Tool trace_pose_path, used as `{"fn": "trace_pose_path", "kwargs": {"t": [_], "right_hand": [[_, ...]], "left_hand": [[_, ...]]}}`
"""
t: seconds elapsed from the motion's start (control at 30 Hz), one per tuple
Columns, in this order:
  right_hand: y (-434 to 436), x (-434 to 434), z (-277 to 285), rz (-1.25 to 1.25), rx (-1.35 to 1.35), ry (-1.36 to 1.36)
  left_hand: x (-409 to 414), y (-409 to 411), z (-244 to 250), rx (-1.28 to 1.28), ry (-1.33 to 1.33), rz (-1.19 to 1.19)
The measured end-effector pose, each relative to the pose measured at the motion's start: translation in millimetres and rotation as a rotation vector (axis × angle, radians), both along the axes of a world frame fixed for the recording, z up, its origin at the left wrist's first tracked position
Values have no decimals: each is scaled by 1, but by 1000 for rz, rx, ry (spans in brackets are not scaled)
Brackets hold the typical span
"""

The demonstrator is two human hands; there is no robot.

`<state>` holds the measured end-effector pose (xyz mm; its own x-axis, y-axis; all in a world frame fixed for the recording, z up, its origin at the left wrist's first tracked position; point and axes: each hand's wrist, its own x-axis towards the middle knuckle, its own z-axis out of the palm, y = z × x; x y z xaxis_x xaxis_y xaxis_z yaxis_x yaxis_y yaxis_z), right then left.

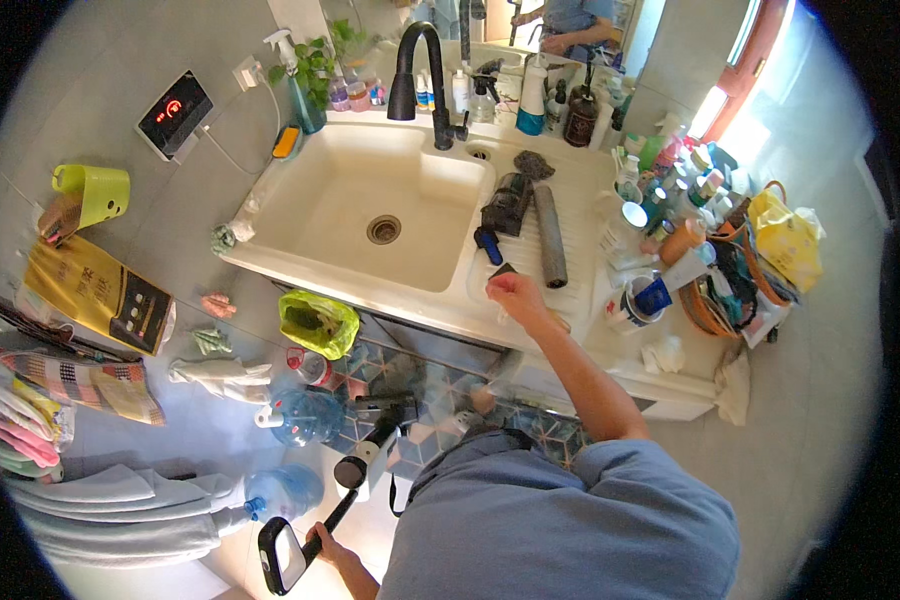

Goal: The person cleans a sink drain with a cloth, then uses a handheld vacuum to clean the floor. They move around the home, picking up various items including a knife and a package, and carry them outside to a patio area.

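My left hand is closed around the black pole of an upright floor cleaner, just by its white and black loop handle. My right hand is over the ribbed drainboard at the right of the cream sink, fingers bent. A small dark piece shows at its fingertips; whether they grip it is unclear. Beyond it lie a blue and black part, a dark transparent container and a grey roller brush. A clump of dark grey matter sits above the roller.
A black faucet rises behind the sink, with bottles along the ledge. Toiletries and a basket crowd the right counter. A lime-green bag hangs at the sink's front. Large blue water bottles stand on the left, near white towels.
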<state>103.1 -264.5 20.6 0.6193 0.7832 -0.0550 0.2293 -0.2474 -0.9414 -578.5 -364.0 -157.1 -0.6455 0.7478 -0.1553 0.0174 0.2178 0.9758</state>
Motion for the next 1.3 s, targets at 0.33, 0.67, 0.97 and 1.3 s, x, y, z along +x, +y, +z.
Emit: {"fn": "trace_pose_path", "kwargs": {"t": [0.33,0.67,0.97,1.3], "right_hand": [[55,43,22,-227,-263,-482],[82,113,83,-12,-337,-766],[118,150,79,252,-620,-709],[133,177,143,-161,-191,-47]], "left_hand": [[51,1,79,23,-13,25],[61,-4,94,41,-24,95],[65,6,86,105,-11,79],[97,60,95,117,79,-133]]}}
